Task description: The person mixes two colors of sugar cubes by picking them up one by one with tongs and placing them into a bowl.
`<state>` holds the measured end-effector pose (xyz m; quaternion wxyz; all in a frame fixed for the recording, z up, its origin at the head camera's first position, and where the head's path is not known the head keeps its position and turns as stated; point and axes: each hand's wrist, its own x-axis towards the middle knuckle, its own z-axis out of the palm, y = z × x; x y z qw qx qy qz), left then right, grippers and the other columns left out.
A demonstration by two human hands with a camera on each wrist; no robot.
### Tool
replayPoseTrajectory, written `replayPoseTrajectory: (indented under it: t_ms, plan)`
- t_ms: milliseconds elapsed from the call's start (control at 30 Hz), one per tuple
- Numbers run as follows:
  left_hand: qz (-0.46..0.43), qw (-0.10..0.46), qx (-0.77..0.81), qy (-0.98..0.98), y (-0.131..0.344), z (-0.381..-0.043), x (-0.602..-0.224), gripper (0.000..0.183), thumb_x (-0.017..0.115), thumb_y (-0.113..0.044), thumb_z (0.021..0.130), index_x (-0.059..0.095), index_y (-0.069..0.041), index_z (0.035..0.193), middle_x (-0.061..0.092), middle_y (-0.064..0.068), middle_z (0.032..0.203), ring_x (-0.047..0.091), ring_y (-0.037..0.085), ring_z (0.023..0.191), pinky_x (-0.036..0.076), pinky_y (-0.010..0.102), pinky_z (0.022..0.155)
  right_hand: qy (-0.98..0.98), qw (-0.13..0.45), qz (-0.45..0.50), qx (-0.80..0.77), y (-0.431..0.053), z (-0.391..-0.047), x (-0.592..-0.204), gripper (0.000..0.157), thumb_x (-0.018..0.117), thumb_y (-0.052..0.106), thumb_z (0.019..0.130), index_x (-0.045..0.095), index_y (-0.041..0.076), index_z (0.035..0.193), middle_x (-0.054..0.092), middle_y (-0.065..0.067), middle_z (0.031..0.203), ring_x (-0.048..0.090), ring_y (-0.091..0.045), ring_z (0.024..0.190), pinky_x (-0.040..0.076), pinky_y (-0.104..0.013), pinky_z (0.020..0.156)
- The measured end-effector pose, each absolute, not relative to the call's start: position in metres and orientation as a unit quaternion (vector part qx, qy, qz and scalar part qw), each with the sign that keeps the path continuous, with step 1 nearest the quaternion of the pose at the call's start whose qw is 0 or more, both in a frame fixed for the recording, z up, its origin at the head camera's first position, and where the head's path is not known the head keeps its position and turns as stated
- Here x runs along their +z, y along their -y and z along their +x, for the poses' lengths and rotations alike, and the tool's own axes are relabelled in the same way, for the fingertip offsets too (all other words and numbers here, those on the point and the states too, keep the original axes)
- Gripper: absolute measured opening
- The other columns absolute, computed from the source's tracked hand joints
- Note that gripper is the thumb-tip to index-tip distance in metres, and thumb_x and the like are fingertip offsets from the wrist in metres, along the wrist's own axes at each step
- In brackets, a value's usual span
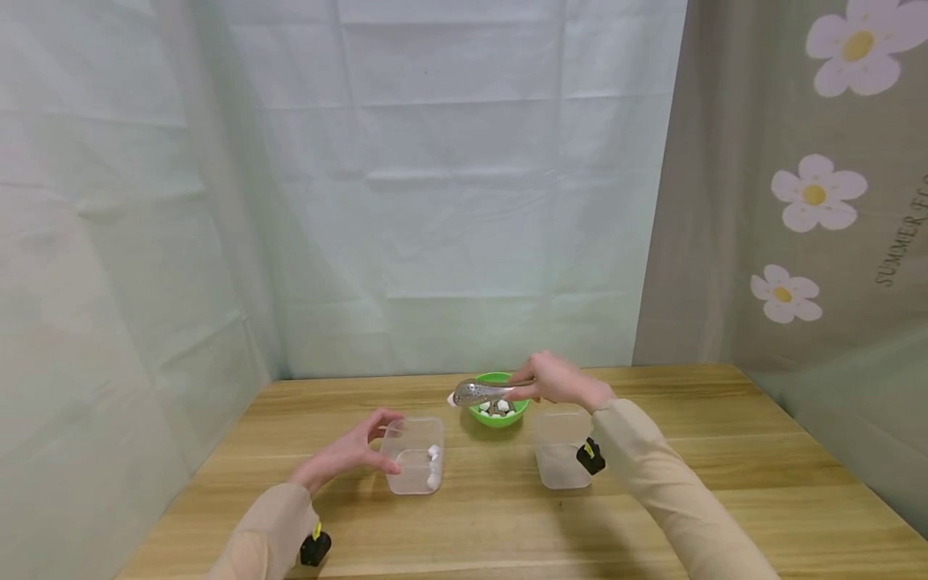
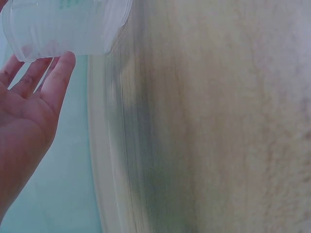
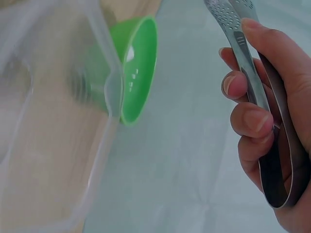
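Observation:
My right hand point(image 1: 558, 379) grips metal tongs point(image 3: 245, 58) with perforated heads. In the head view a white piece point(image 1: 452, 399) shows at the tips of the tongs, which hang over the left side of a green bowl point(image 1: 496, 420) with several white chunks in it. My left hand point(image 1: 353, 448) holds a clear plastic container point(image 1: 412, 487) by its left side, thumb at the front and fingers at the back. Several white pieces point(image 1: 433, 466) lie along that container's right side. In the left wrist view, fingertips point(image 2: 68, 60) touch the container's wall.
A second clear container point(image 1: 561, 475) stands to the right, below my right forearm. All of these rest on a wooden table point(image 1: 478, 532). Pale curtains point(image 1: 449, 201) hang behind the table and at its left, and a flowered curtain point(image 1: 732, 201) hangs on the right.

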<state>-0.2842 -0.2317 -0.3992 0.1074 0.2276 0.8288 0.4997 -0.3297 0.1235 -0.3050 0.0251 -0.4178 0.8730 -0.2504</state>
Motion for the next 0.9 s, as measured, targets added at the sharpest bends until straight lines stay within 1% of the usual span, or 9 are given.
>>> replayPoseTrajectory:
  t_ms: [33, 167, 267, 300, 400, 500, 567, 833, 900]
  plan:
    - [0.227, 0.108, 0.499, -0.830, 0.232, -0.284, -0.399, 0.076, 0.077, -0.014, 0.070, 0.033, -0.001, 0.131, 0.039, 0.015, 0.128, 0.033, 0.036, 0.118, 0.031, 0.053, 0.091, -0.875, 0.024, -0.414, -0.249, -0.127, -0.331, -0.304, 0.024, 0.065, 0.027, 0.084, 0.071, 0.008, 0.098, 0.065, 0.007, 0.075, 0.048, -0.010, 0.044, 0.037, -0.021, 0.041]
    - [0.222, 0.109, 0.496, -0.833, 0.231, -0.283, -0.398, 0.076, 0.076, -0.015, 0.071, 0.033, -0.002, 0.132, 0.038, 0.015, 0.129, 0.032, 0.036, 0.119, 0.032, 0.052, 0.091, -0.894, 0.008, -0.396, -0.210, -0.136, -0.337, -0.301, 0.024, 0.065, 0.027, 0.083, 0.071, 0.008, 0.097, 0.061, 0.008, 0.065, 0.046, -0.007, 0.044, 0.035, -0.021, 0.040]
    - [0.221, 0.109, 0.496, -0.833, 0.231, -0.282, -0.398, 0.076, 0.076, -0.015, 0.071, 0.032, -0.001, 0.132, 0.038, 0.015, 0.129, 0.032, 0.036, 0.119, 0.032, 0.052, 0.092, -0.905, -0.009, -0.390, -0.171, -0.141, -0.340, -0.299, 0.020, 0.064, 0.028, 0.084, 0.071, 0.011, 0.077, 0.054, 0.007, 0.054, 0.041, -0.004, 0.043, 0.031, -0.020, 0.040]
    - [0.221, 0.109, 0.497, -0.832, 0.231, -0.282, -0.398, 0.077, 0.076, -0.015, 0.071, 0.032, -0.001, 0.132, 0.038, 0.015, 0.129, 0.032, 0.036, 0.119, 0.031, 0.052, 0.091, -0.906, -0.015, -0.392, -0.162, -0.143, -0.340, -0.299, 0.023, 0.065, 0.028, 0.084, 0.068, 0.011, 0.069, 0.052, 0.006, 0.051, 0.039, -0.004, 0.042, 0.029, -0.020, 0.040]
    - [0.222, 0.110, 0.498, -0.831, 0.230, -0.282, -0.397, 0.078, 0.076, -0.015, 0.070, 0.032, 0.000, 0.132, 0.039, 0.016, 0.129, 0.032, 0.036, 0.119, 0.031, 0.053, 0.092, -0.909, -0.032, -0.394, -0.135, -0.146, -0.341, -0.298, 0.038, 0.064, 0.028, 0.084, 0.047, 0.015, 0.053, 0.045, 0.005, 0.046, 0.036, -0.004, 0.040, 0.026, -0.020, 0.041]
    - [0.225, 0.109, 0.497, -0.831, 0.230, -0.283, -0.397, 0.078, 0.077, -0.015, 0.070, 0.031, 0.000, 0.132, 0.039, 0.016, 0.129, 0.033, 0.036, 0.118, 0.031, 0.053, 0.092, -0.910, -0.038, -0.393, -0.127, -0.148, -0.341, -0.297, 0.044, 0.065, 0.026, 0.084, 0.039, 0.017, 0.051, 0.041, 0.007, 0.043, 0.034, -0.004, 0.039, 0.024, -0.020, 0.041]
    - [0.226, 0.108, 0.498, -0.830, 0.231, -0.283, -0.397, 0.078, 0.077, -0.015, 0.070, 0.031, 0.000, 0.132, 0.039, 0.016, 0.129, 0.033, 0.036, 0.118, 0.031, 0.052, 0.092, -0.909, -0.040, -0.395, -0.125, -0.149, -0.341, -0.297, 0.045, 0.066, 0.026, 0.083, 0.037, 0.018, 0.051, 0.039, 0.009, 0.043, 0.033, -0.004, 0.039, 0.023, -0.020, 0.041]
    - [0.223, 0.109, 0.497, -0.832, 0.232, -0.284, -0.399, 0.076, 0.076, -0.013, 0.071, 0.032, -0.001, 0.132, 0.038, 0.016, 0.130, 0.032, 0.036, 0.119, 0.031, 0.052, 0.092, -0.918, -0.042, -0.379, -0.106, -0.151, -0.342, -0.298, 0.046, 0.068, 0.025, 0.082, 0.036, 0.016, 0.049, 0.032, 0.012, 0.041, 0.029, -0.004, 0.038, 0.020, -0.020, 0.040]
    - [0.224, 0.108, 0.498, -0.831, 0.232, -0.284, -0.399, 0.076, 0.076, -0.013, 0.071, 0.032, -0.001, 0.132, 0.038, 0.016, 0.129, 0.033, 0.036, 0.119, 0.032, 0.052, 0.091, -0.920, -0.044, -0.375, -0.102, -0.151, -0.342, -0.299, 0.041, 0.068, 0.025, 0.081, 0.044, 0.015, 0.050, 0.035, 0.013, 0.042, 0.031, -0.003, 0.039, 0.021, -0.020, 0.040]
